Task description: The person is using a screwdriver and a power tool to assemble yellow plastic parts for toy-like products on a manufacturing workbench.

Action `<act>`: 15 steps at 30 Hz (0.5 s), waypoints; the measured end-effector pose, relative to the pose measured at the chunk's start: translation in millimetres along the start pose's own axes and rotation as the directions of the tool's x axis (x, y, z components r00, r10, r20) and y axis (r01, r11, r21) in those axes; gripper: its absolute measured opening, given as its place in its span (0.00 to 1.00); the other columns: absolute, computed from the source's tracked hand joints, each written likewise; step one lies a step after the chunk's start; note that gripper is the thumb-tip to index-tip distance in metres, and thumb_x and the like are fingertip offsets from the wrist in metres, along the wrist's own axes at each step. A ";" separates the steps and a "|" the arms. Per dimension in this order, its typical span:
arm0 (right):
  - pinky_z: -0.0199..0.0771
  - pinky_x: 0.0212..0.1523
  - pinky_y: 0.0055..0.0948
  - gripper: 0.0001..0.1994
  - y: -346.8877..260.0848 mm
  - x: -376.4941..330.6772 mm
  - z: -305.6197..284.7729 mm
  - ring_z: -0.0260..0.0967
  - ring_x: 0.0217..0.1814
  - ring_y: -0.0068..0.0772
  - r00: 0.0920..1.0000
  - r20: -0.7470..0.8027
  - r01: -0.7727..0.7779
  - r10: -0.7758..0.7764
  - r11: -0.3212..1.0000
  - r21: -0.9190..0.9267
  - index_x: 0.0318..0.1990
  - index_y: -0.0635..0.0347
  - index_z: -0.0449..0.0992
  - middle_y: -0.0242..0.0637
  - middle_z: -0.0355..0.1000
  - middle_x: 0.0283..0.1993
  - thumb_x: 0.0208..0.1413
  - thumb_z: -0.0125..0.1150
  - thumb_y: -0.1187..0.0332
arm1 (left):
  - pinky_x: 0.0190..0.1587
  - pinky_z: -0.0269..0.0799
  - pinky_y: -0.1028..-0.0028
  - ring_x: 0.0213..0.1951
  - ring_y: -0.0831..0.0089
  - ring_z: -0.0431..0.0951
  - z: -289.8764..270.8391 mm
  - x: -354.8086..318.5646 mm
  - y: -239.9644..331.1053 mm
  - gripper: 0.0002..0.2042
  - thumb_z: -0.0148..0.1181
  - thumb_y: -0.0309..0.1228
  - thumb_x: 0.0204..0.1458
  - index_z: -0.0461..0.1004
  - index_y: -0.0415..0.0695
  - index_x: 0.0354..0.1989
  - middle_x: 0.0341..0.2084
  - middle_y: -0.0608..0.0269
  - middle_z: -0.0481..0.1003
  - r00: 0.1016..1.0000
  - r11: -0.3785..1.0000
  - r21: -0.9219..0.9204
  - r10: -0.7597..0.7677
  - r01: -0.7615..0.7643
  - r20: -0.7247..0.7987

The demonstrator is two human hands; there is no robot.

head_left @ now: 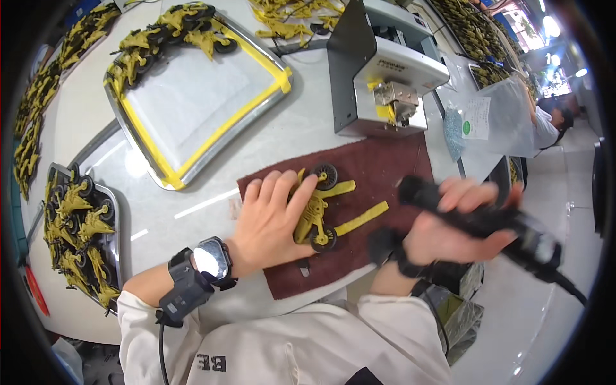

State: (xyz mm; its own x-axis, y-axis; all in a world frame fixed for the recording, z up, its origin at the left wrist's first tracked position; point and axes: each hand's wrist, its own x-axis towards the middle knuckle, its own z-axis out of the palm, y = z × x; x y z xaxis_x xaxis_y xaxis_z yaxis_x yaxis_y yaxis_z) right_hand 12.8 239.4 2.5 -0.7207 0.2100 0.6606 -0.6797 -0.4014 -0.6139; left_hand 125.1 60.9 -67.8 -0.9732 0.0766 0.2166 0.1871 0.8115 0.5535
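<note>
A yellow toy motorcycle [310, 215] with black wheels lies on its side on a brown cloth [359, 173]. My left hand [273, 212] is over its left part, with fingers and thumb closed around it and hiding some of the body. Two yellow strips [362, 218] lie on the cloth against the toy's right side. Off to the right, my right hand [452, 228] grips a black corded electric screwdriver [468, 208], held up beyond the cloth's edge and apart from the toy. That hand and the tool are partly blurred.
A grey screw-feeder machine [391, 70] stands behind the cloth. One tray [224, 138] edged with yellow tape bears several toy motorcycles at its far end; another tray [119, 256] at left is full of them. A clear bag [500, 115] and a person [548, 125] are at right.
</note>
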 end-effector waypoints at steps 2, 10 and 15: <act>0.63 0.28 0.34 0.31 2.1 33.7 13.8 0.60 0.18 0.27 0.998 0.065 0.001 0.006 0.995 -0.097 0.56 0.53 0.62 0.31 0.64 0.21 0.55 0.44 0.39 | 0.51 0.56 0.62 0.53 0.55 0.60 -4.7 2.0 0.0 0.51 0.73 0.51 0.23 0.57 0.42 0.60 0.54 0.48 0.58 0.998 0.999 -0.007 -0.039 0.040 0.052; 0.67 0.20 0.27 0.19 61.1 70.9 49.0 0.63 0.16 0.29 0.959 0.279 0.048 0.043 0.949 -0.311 0.48 0.68 0.61 0.39 0.66 0.20 0.56 0.53 0.62 | 0.52 0.55 0.61 0.53 0.56 0.61 2.1 -11.7 -18.4 0.54 0.64 0.63 0.30 0.53 0.41 0.64 0.62 0.49 0.54 0.992 0.995 0.039 0.087 -0.091 0.089; 0.65 0.17 0.25 0.20 41.9 60.4 46.3 0.62 0.16 0.25 0.933 0.233 -0.225 0.275 0.949 -0.221 0.49 0.66 0.61 0.35 0.63 0.18 0.55 0.53 0.61 | 0.53 0.54 0.60 0.50 0.54 0.62 3.4 -15.2 -25.6 0.52 0.63 0.64 0.31 0.56 0.42 0.63 0.62 0.49 0.55 0.996 0.997 -0.002 0.078 -0.078 0.034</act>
State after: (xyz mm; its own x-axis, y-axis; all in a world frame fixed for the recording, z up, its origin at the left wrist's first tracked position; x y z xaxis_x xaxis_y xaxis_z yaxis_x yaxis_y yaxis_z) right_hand -52.9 193.9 36.6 -0.8274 -0.1226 0.5481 -0.5134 -0.2308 -0.8266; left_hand 134.7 40.9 -88.0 -0.9595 0.1593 0.2322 0.2630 0.8017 0.5367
